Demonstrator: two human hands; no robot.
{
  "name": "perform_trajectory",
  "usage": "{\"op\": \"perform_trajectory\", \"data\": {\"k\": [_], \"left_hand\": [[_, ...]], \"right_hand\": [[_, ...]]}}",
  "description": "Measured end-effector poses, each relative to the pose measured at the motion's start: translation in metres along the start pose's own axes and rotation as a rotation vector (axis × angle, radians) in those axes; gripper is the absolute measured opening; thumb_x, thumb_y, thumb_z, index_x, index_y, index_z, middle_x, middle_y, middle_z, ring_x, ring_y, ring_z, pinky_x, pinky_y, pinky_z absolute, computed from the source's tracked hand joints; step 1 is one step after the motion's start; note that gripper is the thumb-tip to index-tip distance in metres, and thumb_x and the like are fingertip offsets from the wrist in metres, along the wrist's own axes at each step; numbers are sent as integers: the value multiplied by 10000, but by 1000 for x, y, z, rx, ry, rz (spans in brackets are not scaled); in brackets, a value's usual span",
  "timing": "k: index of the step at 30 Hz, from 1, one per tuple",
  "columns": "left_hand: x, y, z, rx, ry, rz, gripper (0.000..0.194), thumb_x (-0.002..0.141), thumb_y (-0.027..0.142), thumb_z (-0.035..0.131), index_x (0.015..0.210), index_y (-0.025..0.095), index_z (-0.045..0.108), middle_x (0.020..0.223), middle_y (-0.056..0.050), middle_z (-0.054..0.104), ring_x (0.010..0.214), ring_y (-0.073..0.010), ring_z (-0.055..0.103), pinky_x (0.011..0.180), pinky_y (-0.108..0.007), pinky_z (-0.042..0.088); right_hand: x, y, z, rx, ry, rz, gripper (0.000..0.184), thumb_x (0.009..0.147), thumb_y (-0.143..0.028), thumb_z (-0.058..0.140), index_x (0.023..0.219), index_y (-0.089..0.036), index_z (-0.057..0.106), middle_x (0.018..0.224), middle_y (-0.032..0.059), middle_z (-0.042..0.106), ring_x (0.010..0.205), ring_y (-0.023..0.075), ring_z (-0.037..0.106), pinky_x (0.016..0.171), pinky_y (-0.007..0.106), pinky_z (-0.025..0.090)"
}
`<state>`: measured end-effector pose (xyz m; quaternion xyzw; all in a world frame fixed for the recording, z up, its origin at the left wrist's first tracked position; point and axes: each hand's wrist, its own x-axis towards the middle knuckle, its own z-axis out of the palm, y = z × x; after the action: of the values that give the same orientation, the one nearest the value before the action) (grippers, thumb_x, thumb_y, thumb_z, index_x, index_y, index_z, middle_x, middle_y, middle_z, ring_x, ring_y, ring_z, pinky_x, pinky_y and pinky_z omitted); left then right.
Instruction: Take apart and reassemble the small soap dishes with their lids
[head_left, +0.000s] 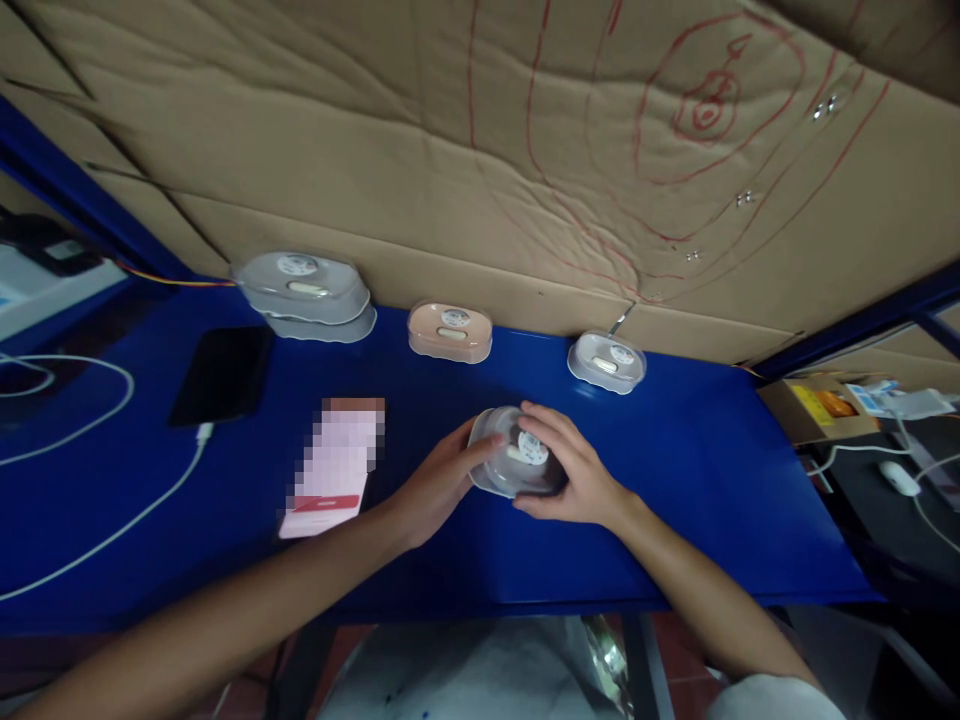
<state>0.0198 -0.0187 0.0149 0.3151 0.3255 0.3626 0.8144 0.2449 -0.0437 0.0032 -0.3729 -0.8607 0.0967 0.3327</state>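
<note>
Between both hands is a small grey container (pixel 501 466) with a clear lid, a white tab and a round printed label. My left hand (pixel 450 462) grips its left side, the thumb lying over the lid. On the right side, my right hand (pixel 574 465) curls round it, fingers over the far edge and thumb at the near edge. The container is above the front middle of the blue table (pixel 675 520). Similar lidded containers stand along the back: two stacked grey ones (pixel 307 290), a pink one (pixel 450 333) and a white one (pixel 607 363).
Left of my hands lies a phone (pixel 334 470) with a lit, blurred screen. Beyond it is a dark phone (pixel 221 375) with a white cable (pixel 176 495). A cardboard wall (pixel 360 130) with red drawn lines closes off the back. A small carton (pixel 814 410) stands at the right.
</note>
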Motion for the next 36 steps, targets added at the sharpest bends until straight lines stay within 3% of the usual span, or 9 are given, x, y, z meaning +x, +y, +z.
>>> {"op": "perform_trajectory", "data": {"k": [4, 7, 10, 18, 23, 27, 32, 34, 36], "left_hand": [[-2, -1, 2, -68, -42, 8, 403, 846, 394, 857, 1202, 231, 758, 1198, -73, 777, 1107, -260, 701, 899, -300, 507], [-4, 2, 4, -133, -79, -18, 522, 897, 547, 773, 1330, 269, 690, 1375, -90, 701, 1251, -297, 642, 963, -362, 528], [-5, 4, 5, -203, -88, -83, 527, 936, 560, 721, 1405, 339, 629, 1486, -56, 632, 1321, -288, 600, 954, -364, 554], [0, 3, 1, -289, -29, -90, 449, 1005, 529, 633, 1413, 340, 634, 1444, -47, 671, 1300, -282, 630, 943, -368, 573], [1, 1, 0, -294, -69, -83, 432, 1023, 523, 606, 1407, 329, 642, 1476, -51, 651, 1342, -278, 601, 990, -375, 551], [-1, 0, 0, -283, -60, -60, 449, 963, 512, 703, 1369, 326, 658, 1440, -54, 671, 1299, -282, 630, 963, -372, 564], [-2, 0, 0, -149, -22, -65, 467, 842, 288, 843, 1284, 266, 693, 1203, -76, 768, 1095, -268, 719, 887, -344, 583], [0, 2, -1, -171, 31, -103, 375, 873, 310, 799, 1229, 230, 713, 1151, -95, 779, 1043, -271, 728, 856, -357, 600], [2, 4, -2, -202, 89, -143, 313, 903, 325, 757, 1192, 208, 723, 1145, -106, 781, 1052, -280, 724, 850, -369, 612]], "right_hand": [[-1, 0, 3, -10, 39, -34, 860, 886, -545, 761, 1608, -294, 366, 1584, 161, 482, 1485, 369, 473, 1188, 573, 442], [-4, 2, 7, 45, 92, 43, 865, 896, -586, 737, 1606, -271, 358, 1608, 179, 435, 1498, 366, 456, 1190, 564, 447], [-6, 3, 10, 7, 84, 28, 876, 886, -601, 741, 1604, -292, 346, 1609, 175, 426, 1504, 381, 445, 1196, 594, 431], [-10, 5, 16, -79, 67, 53, 895, 855, -591, 772, 1587, -308, 343, 1568, 172, 462, 1477, 412, 468, 1179, 641, 431], [-8, 5, 14, -128, 24, 35, 896, 865, -617, 753, 1591, -330, 313, 1567, 175, 447, 1478, 421, 463, 1162, 666, 443], [-5, 2, 14, -77, 10, 45, 902, 903, -615, 723, 1624, -320, 269, 1603, 178, 406, 1524, 396, 406, 1192, 635, 419], [1, 7, -6, 91, -121, 107, 829, 985, -748, 455, 1649, -289, 266, 1682, 150, 356, 1560, 349, 364, 1233, 561, 393], [1, 23, -23, 40, -82, 173, 730, 1046, -686, 343, 1654, -292, 257, 1687, 127, 371, 1565, 319, 362, 1256, 550, 357], [-4, 48, -40, -183, 34, 296, 663, 1067, -596, 397, 1647, -296, 280, 1690, 120, 373, 1578, 322, 330, 1275, 584, 286]]}}
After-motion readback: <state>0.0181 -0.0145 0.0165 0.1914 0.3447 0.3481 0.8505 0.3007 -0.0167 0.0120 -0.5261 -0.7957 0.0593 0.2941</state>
